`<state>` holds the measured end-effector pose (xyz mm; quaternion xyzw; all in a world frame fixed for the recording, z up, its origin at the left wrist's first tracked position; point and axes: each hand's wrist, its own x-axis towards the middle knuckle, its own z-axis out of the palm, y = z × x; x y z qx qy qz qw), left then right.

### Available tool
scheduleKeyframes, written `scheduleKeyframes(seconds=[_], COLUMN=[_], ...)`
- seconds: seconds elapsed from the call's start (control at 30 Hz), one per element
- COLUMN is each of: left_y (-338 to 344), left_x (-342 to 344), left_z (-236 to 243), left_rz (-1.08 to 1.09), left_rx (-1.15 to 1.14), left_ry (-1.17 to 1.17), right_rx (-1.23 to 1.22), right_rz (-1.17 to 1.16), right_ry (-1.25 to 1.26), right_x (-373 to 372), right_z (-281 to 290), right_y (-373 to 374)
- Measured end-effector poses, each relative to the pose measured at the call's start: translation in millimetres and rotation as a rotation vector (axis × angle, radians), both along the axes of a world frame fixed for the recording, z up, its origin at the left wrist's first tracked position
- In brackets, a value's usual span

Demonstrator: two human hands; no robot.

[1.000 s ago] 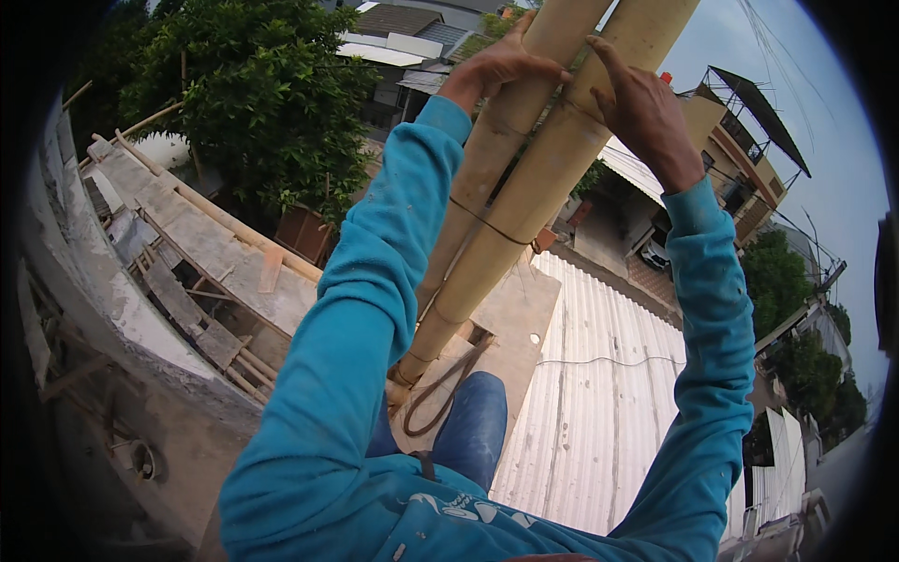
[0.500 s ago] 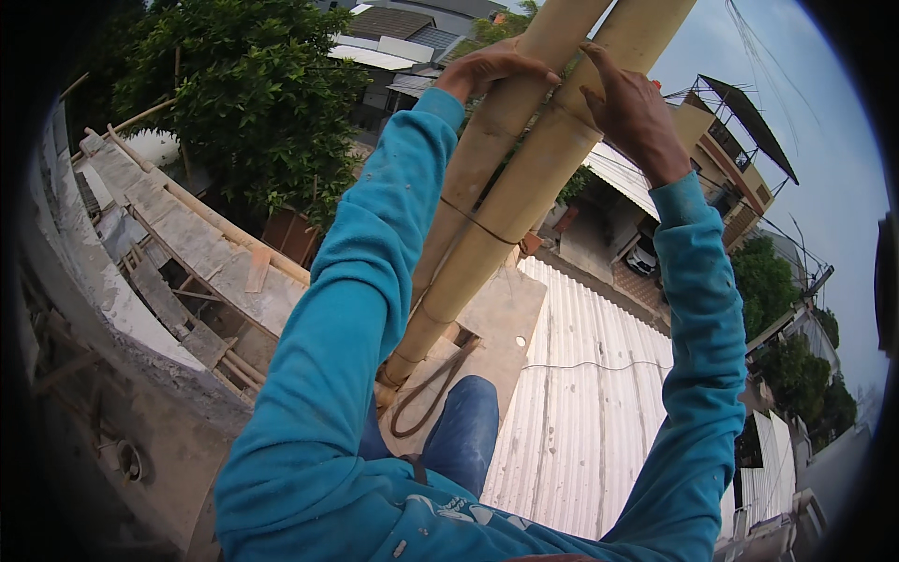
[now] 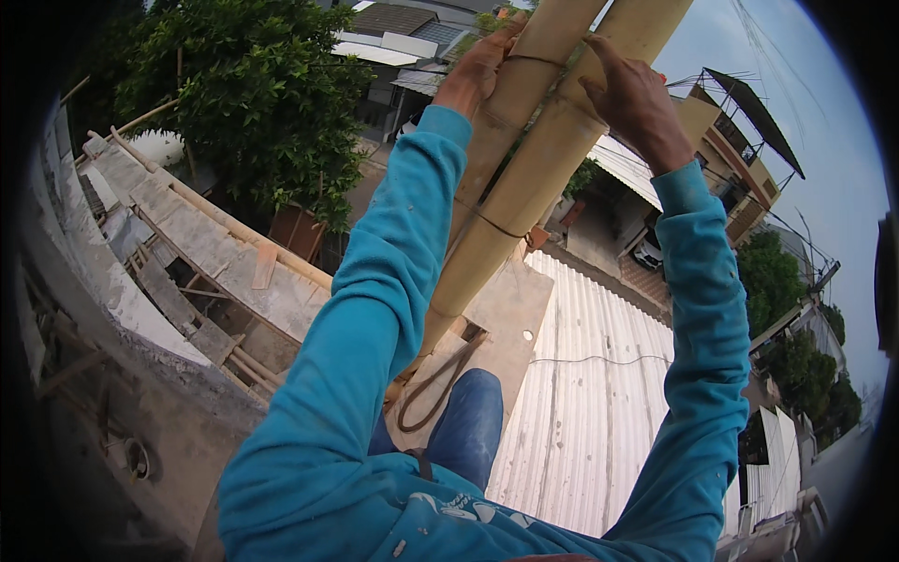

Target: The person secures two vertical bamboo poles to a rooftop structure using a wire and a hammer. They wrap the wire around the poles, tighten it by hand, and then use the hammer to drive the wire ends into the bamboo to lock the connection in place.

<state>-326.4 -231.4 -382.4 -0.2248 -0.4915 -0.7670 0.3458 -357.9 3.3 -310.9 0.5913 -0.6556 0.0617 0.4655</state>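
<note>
Two thick bamboo poles stand side by side in front of me, slanting up to the right. Dark wire binds them at two places. My left hand (image 3: 482, 67) is against the outer side of the left bamboo pole (image 3: 538, 84), its fingers partly hidden along the far side. At about the same height, my right hand (image 3: 641, 108) grips the right bamboo pole (image 3: 538, 155), with the thumb side over the front and the other fingers out of sight. The lower wire tie (image 3: 499, 226) crosses both poles below my hands; the upper wire tie (image 3: 538, 61) lies between them.
A board (image 3: 510, 300) with a round hole and a dark rope loop (image 3: 440, 379) lie below, by my knee. White corrugated roofing (image 3: 581, 421) slopes away at right. Planks on scaffolding (image 3: 225, 253), a bucket (image 3: 137, 459) and a leafy tree (image 3: 253, 103) are at left.
My left hand has shifted from across the front of the left pole to its outer side, uncovering the upper wire tie. My right hand stays nearly in place.
</note>
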Motion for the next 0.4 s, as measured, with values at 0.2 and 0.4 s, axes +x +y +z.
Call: scheduleKeyframes(seconds=[0.2,0.4], left_y=[-7,-40], left_x=[-26,-25], left_z=[8,19], left_rz=[0.213,0.380], left_rx=[0.187,0.148], left_ry=[-0.171,-0.292], right_rx=[0.041,0.107], right_rz=[-0.030,-0.064], right_ry=[0.133,0.247], right_x=[-4,16], right_z=[-6,-7], right_y=[-1,-13])
